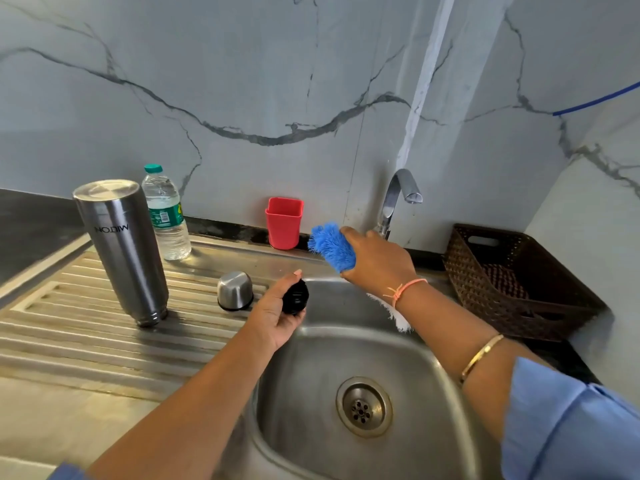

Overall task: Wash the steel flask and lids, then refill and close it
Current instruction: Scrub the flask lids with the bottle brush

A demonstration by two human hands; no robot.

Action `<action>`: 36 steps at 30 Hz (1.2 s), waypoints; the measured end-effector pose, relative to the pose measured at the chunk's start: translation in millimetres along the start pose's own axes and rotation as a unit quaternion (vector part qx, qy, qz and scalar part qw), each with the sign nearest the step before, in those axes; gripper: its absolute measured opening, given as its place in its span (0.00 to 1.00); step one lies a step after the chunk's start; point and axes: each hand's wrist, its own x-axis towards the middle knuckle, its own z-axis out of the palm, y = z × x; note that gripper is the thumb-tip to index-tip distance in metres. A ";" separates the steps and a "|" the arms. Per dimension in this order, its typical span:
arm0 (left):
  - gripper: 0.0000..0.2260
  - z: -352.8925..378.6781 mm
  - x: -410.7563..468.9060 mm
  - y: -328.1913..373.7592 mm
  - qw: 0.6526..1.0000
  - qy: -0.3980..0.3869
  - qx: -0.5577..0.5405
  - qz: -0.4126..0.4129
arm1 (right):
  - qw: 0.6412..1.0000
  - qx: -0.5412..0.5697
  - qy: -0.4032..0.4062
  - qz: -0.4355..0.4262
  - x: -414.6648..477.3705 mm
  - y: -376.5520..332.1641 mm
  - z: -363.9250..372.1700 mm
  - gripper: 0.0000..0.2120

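Left hand (273,317): we pinch black lid (295,296), frame centre, at sink (311,375) edge.
Right hand (377,258): we grip blue brush (330,242), right of centre.
Flask (124,251): inverted, left.
Next: we'd best scrub lid over basin, near tap (398,199).

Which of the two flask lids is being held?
The black lid, gripped by the left hand; the steel lid sits untouched on the drainboard.

Right sleeve (571,427): light blue, loose fabric, cuff ends partway up the forearm. Left sleeve (67,472): same blue, only a sliver shows at the frame's bottom edge. Right wrist has an orange thread band (403,287), knotted with loose ends. Thin gold bangle (481,356) further up that forearm. Left hand (277,317) and right hand (377,258) are bare.
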 end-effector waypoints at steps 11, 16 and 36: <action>0.05 -17.3 20.3 -12.3 0.998 -0.042 0.023 0.048 | 1.000 0.002 0.004 -0.017 -33.9 -1.8 58.8 0.30; 0.08 -26.0 17.6 -5.8 0.994 -0.053 0.059 0.073 | 1.000 -0.006 0.015 -0.010 -39.8 0.0 59.8 0.30; 0.22 -114.6 -17.9 66.9 0.793 0.010 0.545 0.272 | 0.999 0.050 0.006 0.003 -33.6 -7.8 65.8 0.28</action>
